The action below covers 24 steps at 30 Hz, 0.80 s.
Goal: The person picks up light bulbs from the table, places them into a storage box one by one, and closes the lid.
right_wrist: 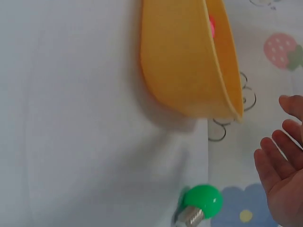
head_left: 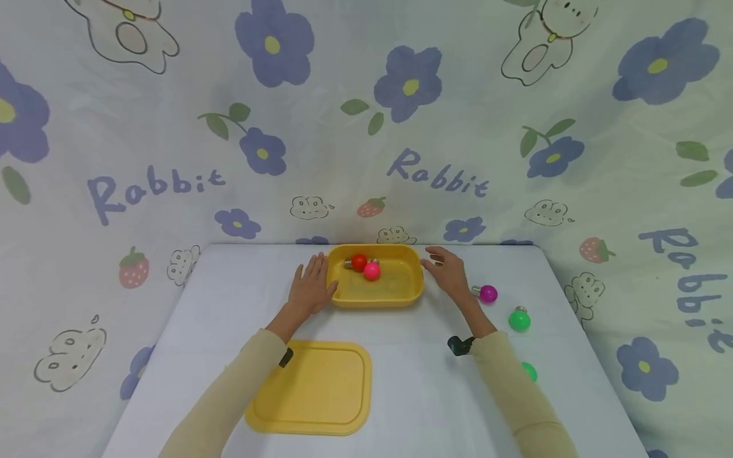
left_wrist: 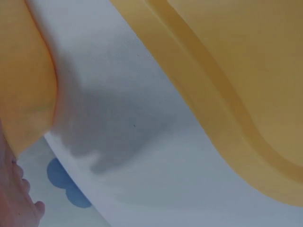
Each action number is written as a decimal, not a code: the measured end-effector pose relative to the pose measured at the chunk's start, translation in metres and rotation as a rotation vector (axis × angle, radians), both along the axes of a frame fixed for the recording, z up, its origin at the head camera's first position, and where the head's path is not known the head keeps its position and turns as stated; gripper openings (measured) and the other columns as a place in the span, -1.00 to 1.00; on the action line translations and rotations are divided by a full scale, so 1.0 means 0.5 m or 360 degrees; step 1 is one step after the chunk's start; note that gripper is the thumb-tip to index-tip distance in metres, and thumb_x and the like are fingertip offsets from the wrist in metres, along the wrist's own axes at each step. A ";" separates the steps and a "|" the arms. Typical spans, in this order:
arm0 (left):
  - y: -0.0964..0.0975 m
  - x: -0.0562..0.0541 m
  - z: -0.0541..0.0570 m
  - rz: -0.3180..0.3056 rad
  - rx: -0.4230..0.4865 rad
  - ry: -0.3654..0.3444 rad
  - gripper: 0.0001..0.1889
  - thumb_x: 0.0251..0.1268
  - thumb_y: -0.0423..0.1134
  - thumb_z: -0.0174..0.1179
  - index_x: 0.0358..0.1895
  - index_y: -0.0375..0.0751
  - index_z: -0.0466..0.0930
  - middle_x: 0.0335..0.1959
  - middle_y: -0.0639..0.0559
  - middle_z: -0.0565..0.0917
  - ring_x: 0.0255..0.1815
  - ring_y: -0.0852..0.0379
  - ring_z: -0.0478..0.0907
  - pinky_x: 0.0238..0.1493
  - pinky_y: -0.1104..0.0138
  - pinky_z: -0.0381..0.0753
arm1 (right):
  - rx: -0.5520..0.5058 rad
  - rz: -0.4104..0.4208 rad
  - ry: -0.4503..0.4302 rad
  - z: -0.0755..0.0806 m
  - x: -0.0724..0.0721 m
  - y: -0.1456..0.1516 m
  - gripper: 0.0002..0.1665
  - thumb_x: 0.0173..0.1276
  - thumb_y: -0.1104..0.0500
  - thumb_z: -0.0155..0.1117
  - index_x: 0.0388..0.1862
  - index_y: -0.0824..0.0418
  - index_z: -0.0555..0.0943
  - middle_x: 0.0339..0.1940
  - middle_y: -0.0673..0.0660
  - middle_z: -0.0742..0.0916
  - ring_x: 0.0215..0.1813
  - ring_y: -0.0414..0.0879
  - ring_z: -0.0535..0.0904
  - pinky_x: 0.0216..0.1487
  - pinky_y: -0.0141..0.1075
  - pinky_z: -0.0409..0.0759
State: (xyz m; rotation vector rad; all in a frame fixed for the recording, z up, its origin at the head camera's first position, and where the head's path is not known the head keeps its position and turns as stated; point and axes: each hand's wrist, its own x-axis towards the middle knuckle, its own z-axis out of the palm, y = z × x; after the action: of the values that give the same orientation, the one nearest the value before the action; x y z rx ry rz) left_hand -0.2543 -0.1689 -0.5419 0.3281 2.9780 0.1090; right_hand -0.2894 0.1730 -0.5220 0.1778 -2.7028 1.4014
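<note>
A yellow plastic box (head_left: pixel 375 303) stands at the back of the table with a red bulb (head_left: pixel 359 263) and a pink bulb (head_left: pixel 372 271) in it. Along the box's left side lies my left hand (head_left: pixel 309 289), fingers straight, the thumb at the wall. In the left wrist view, part of that hand (left_wrist: pixel 19 198) shows at the lower left beside the box wall (left_wrist: pixel 26 71). My right hand (head_left: pixel 448 270) is by the box's right end, fingers loosely bent and holding nothing. The right wrist view shows this hand (right_wrist: pixel 286 184) apart from the box (right_wrist: pixel 180 61).
A flat yellow lid (head_left: pixel 321 388) lies in front, partly under my left forearm. To the right are a purple bulb (head_left: pixel 488 294), a green bulb (head_left: pixel 520 320) and another green bulb (head_left: pixel 530 371) half hidden by my right sleeve. A patterned curtain (head_left: pixel 332 159) hangs behind the table.
</note>
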 end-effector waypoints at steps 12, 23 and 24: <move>-0.001 -0.001 -0.002 0.0001 0.0017 0.0025 -0.21 0.60 0.11 -0.23 0.58 -0.41 -0.18 0.62 -0.24 -0.13 0.61 -0.16 -0.21 0.52 -0.10 -0.18 | 0.0119 -0.0045 -0.0063 -0.030 0.001 0.091 -0.44 0.41 0.09 0.35 0.30 0.31 0.54 0.32 0.29 0.58 0.38 0.21 0.42 0.32 0.03 0.43; 0.000 0.004 0.003 0.0001 0.0019 0.0024 -0.21 0.60 0.11 -0.22 0.58 -0.41 -0.18 0.62 -0.25 -0.13 0.61 -0.16 -0.20 0.51 -0.11 -0.15 | 0.0128 -0.0006 -0.0217 -0.043 -0.015 0.111 -0.39 0.42 0.16 0.31 0.37 0.39 0.44 0.39 0.39 0.47 0.44 0.32 0.30 0.37 0.09 0.34; 0.000 0.004 0.003 0.0000 0.0027 0.0019 -0.21 0.60 0.11 -0.22 0.58 -0.41 -0.18 0.62 -0.25 -0.13 0.61 -0.16 -0.20 0.51 -0.11 -0.16 | 0.0128 -0.0016 -0.0246 -0.045 -0.016 0.111 -0.38 0.43 0.16 0.30 0.38 0.38 0.43 0.40 0.39 0.46 0.44 0.32 0.29 0.38 0.10 0.33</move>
State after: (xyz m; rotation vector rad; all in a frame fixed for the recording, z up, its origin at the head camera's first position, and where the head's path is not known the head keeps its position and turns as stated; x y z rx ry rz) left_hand -0.2522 -0.1689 -0.5402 0.3317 2.9908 0.1326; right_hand -0.2972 0.2285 -0.5445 0.0638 -2.8824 1.3579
